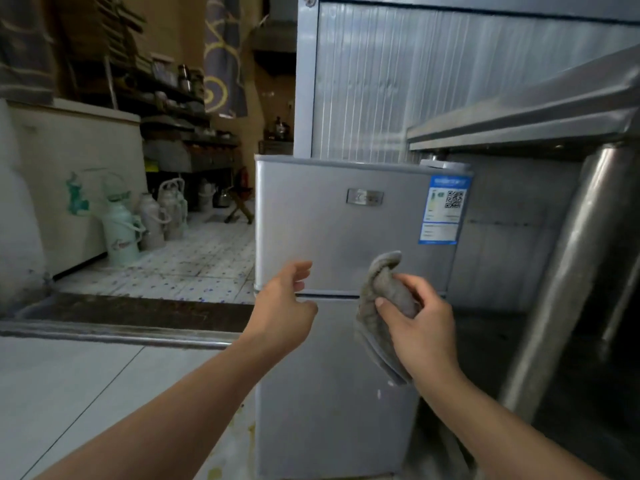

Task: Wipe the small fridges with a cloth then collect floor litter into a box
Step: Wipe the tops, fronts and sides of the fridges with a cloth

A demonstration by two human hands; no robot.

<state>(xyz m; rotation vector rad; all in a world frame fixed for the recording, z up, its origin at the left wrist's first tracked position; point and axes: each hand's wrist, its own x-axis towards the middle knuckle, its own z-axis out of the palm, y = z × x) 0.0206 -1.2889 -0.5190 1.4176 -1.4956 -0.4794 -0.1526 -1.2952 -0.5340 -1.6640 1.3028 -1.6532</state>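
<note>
A small silver two-door fridge [329,230] stands straight ahead, with a blue label at the top right of its upper door. My right hand [420,327] grips a bunched grey cloth [381,292], held in front of the seam between the two doors. My left hand [285,303] hovers at the fridge's left edge near the same seam, fingers loosely curled and holding nothing. No box or litter is in view.
A steel table [540,109] with a thick leg [561,271] stands close on the right. Behind the fridge rises a tall ribbed metal cabinet [433,81]. Several thermos flasks [121,230] sit on the tiled floor at left beside a white chest freezer [69,161]. A floor threshold [121,323] crosses in front.
</note>
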